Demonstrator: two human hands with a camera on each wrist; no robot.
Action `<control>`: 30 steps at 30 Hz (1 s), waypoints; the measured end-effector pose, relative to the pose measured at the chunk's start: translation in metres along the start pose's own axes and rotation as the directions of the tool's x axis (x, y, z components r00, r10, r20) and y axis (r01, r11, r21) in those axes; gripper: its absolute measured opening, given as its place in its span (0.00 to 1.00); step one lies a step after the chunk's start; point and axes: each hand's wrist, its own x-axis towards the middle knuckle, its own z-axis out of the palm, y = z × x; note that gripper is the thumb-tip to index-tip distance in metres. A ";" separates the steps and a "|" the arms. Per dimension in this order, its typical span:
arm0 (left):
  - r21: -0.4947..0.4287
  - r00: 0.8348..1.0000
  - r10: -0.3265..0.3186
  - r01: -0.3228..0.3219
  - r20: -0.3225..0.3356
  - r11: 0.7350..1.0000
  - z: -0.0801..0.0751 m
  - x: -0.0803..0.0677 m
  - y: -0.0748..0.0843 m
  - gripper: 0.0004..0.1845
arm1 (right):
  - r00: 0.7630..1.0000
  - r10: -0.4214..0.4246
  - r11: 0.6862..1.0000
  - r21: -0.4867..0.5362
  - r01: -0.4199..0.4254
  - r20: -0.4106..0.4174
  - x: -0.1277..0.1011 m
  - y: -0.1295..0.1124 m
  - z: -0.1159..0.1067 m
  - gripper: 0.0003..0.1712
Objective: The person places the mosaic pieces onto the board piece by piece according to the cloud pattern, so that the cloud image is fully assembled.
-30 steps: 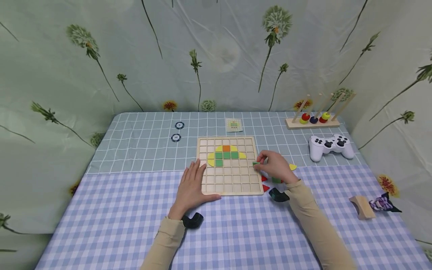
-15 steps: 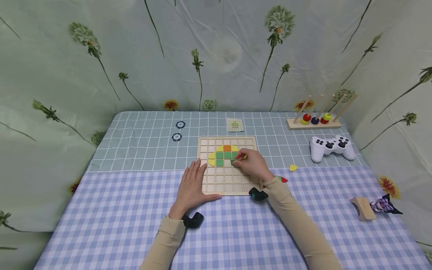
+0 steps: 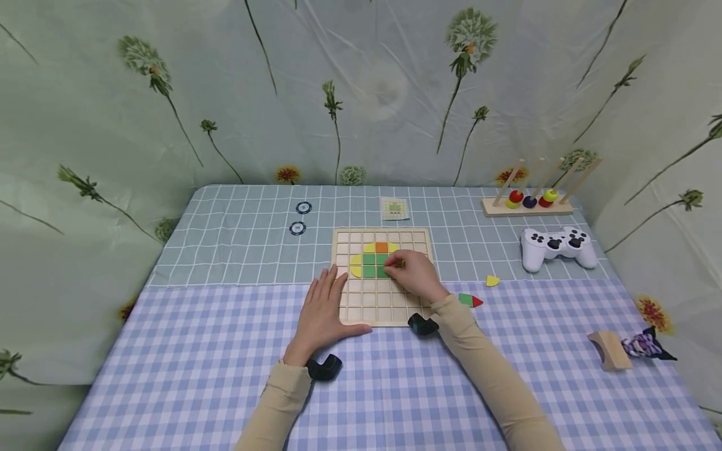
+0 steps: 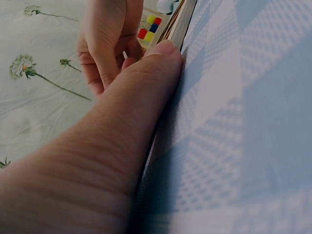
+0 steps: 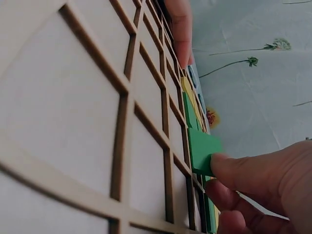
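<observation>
A wooden grid board (image 3: 380, 313) lies on the table, with yellow, orange and green tiles (image 3: 369, 260) set in its upper rows. My right hand (image 3: 414, 275) is over the board's middle and pinches a green square tile (image 5: 202, 151) at a cell beside the other green tiles. My left hand (image 3: 321, 307) lies flat with straight fingers against the board's left edge (image 4: 178, 29). The right wrist view shows the green tile tilted, one edge lifted above the grid (image 5: 122, 122).
Loose pieces lie right of the board: a green and red piece (image 3: 469, 300) and a yellow one (image 3: 492, 280). A white game controller (image 3: 557, 245), a ring-stacking rack (image 3: 530, 200), two round chips (image 3: 301, 217), a pattern card (image 3: 394, 208) and a wooden arch (image 3: 606, 349) are around.
My right hand carried a green tile from the pile right of the board leftward onto the grid, beside the green tiles. The left hand stayed put.
</observation>
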 end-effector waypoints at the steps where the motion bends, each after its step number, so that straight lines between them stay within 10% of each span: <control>1: -0.001 1.000 0.004 -0.004 -0.005 1.000 0.000 0.000 0.000 0.62 | 1.000 -0.003 1.000 -0.008 0.003 -0.005 0.000 0.000 0.000 0.04; 20: 0.011 1.000 -0.013 0.013 0.012 1.000 0.000 0.000 0.000 0.63 | 0.999 0.004 0.999 -0.052 -0.005 -0.033 -0.001 0.001 0.001 0.04; 30: -0.001 1.000 0.009 -0.009 -0.019 1.000 -0.001 -0.001 0.000 0.63 | 0.997 -0.016 0.994 0.108 0.024 -0.070 -0.022 0.018 -0.017 0.06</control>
